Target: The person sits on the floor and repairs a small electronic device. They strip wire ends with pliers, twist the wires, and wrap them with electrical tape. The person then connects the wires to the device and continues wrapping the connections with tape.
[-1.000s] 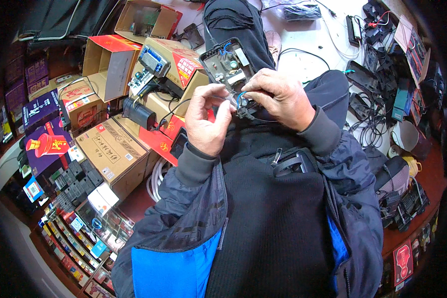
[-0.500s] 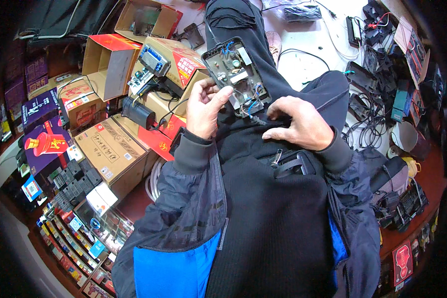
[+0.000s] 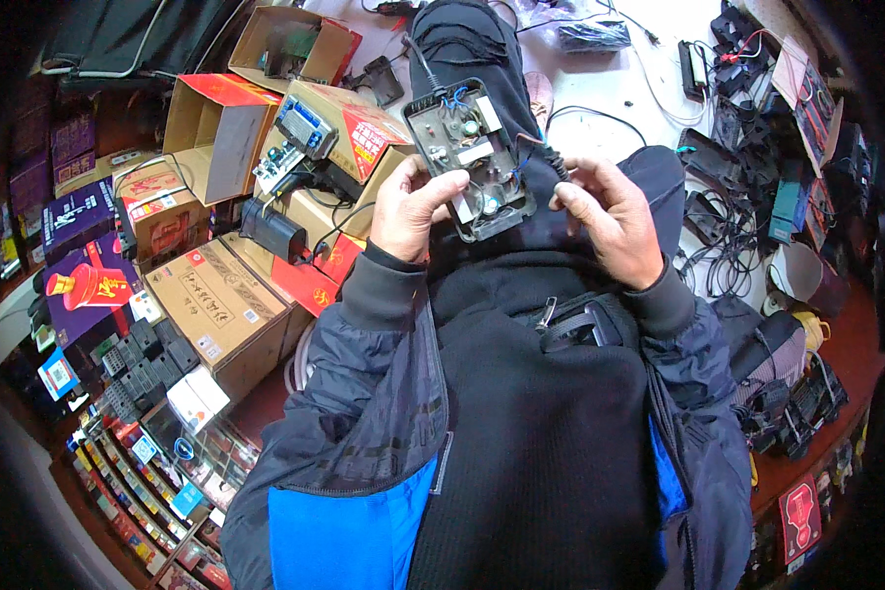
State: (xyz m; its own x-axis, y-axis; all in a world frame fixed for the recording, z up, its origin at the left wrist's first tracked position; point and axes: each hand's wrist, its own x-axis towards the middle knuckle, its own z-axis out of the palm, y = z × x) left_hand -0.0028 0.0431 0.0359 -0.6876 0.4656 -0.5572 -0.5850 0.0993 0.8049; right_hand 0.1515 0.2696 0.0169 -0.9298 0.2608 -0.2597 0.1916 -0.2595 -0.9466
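The opened adapter (image 3: 470, 159) sits over the person's lap — a black, oblong shell with one bare circuit board, wires and a cord trailing off its right end. The left hand (image 3: 410, 209) grips its lower left edge; the right hand (image 3: 605, 218) pinches the cord (image 3: 553, 162). Three open boxes (image 3: 214, 123) stand left.

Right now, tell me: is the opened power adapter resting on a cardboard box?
No. The left hand holds the opened power adapter up over the person's lap.

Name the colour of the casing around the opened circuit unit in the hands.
Black casing, seen best in the head view.
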